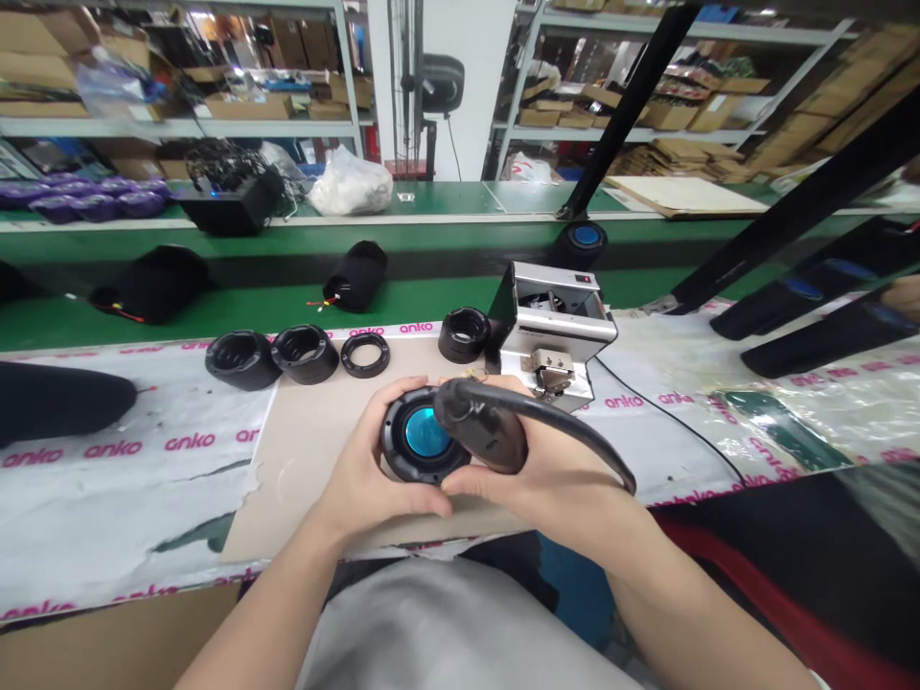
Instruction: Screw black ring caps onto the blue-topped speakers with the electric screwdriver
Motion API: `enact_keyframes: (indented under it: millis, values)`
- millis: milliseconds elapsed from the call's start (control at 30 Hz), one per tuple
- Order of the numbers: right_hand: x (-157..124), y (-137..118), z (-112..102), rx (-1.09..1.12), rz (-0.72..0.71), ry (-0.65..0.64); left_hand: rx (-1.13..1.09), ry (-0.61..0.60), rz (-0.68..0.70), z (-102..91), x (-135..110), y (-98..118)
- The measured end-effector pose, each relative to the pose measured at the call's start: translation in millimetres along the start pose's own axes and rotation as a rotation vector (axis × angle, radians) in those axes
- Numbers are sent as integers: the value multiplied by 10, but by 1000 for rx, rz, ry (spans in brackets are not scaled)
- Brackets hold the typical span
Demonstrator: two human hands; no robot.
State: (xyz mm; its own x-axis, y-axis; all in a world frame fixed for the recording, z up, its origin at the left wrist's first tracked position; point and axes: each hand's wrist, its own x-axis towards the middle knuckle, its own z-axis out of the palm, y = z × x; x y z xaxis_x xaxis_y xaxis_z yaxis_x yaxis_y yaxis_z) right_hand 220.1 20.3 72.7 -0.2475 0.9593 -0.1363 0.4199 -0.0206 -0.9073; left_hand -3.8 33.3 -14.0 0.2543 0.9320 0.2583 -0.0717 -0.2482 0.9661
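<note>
Fingers of left hand (363,474) clamped round rim of round black piece (425,436), blue centre facing up. Right hand (542,479) closed on dark corded tool (489,436), fingers mostly hidden behind it; thumb at piece's near rim. Piece over tan board (294,470); can't tell whether touching. Farther out, left: two thick rings (309,372), one thin ring (366,374). Another thick ring (460,353) just beside silver machine (561,331).
</note>
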Motion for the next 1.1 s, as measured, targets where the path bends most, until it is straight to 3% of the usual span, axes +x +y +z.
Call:
enact_keyframes:
  millis: [133,333,533,733,933,1033,1100]
  values:
    - [15,44,-45,-55,-9,27,48,21,68,38,51,55]
    - [138,-30,-189,-134,-185,-39,82,95,205,95,53,30]
    - [18,-90,-88,-157,-10,10,55,62,194,70,30,-37]
    - [-123,-158,58,-115,-43,27,-12,41,172,56,-15,-89]
    - [-100,-48,133,-41,46,91,8,50,124,48,39,-35]
    - [-68,-23,13,41,4,66,58,72,117,40,61,-12]
    - [-46,-6,-175,164,-45,162,84,77,132,37,70,2]
